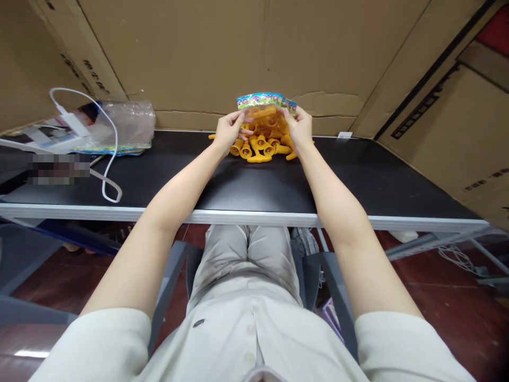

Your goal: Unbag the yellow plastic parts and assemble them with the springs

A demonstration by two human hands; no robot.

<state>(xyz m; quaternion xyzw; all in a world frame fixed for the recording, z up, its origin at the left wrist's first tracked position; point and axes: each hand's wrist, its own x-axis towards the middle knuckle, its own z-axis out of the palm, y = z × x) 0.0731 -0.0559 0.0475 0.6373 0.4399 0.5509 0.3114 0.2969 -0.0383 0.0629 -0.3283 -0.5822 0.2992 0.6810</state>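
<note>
A clear plastic bag (265, 109) with a colourful printed header is held upright at the far edge of the black table (254, 185). My left hand (229, 129) pinches its left side and my right hand (299, 127) pinches its right side. Yellow plastic toys show through the bag. Several more of these yellow toys (260, 147) lie in a pile on the table right under and between my hands.
At the far left lie a stack of clear bags with printed headers (125, 124), a white charger with its cable (107, 159) looping across the table, and some papers. Cardboard boxes (222, 53) wall in the back and right side.
</note>
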